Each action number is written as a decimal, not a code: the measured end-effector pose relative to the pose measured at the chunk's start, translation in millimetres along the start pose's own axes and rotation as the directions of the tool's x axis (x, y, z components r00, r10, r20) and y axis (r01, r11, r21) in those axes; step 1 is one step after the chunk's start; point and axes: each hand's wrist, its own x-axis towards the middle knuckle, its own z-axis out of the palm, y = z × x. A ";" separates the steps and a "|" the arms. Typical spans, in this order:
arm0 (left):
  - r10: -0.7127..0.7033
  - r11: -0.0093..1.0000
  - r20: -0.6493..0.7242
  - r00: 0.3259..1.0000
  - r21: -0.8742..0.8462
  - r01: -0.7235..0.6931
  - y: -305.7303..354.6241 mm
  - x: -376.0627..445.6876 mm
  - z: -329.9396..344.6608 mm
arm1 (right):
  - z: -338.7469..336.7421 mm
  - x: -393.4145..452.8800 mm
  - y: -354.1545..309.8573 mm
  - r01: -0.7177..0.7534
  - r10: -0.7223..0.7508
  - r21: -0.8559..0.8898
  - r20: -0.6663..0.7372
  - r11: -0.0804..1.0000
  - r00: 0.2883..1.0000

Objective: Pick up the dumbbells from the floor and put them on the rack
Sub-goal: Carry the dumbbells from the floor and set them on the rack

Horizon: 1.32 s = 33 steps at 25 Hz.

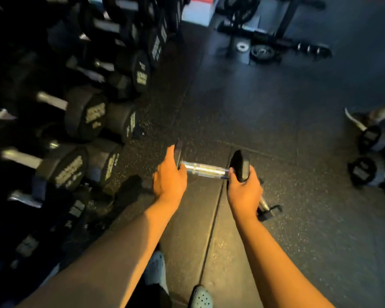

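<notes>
Now the left hand grips one end of the dumbbell; the right hand grips the other end; the rack stands left.

Centre of frame: a short dumbbell with black end plates and a knurled chrome handle is held level above the dark speckled rubber floor. The left hand grips its left plate; the right hand grips its right plate. Left of frame: a rack of black round-headed dumbbells.
</notes>
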 end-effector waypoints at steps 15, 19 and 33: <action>-0.140 0.957 -0.553 0.821 -0.289 -0.032 31.7 -108.6 -295.5 | -18.1 -155.9 -265.1 0.361 -0.448 0.290 0.336 0.886 0.829; -0.254 0.944 -0.661 0.706 -0.327 0.033 -38.9 -142.3 -375.1 | 29.5 -249.1 -299.8 0.408 -0.536 0.350 0.474 0.843 0.699; -0.432 0.889 -0.887 0.162 -0.390 0.238 -325.3 -381.2 -666.3 | 178.4 -724.5 -343.0 0.450 -0.690 0.568 0.704 0.690 0.170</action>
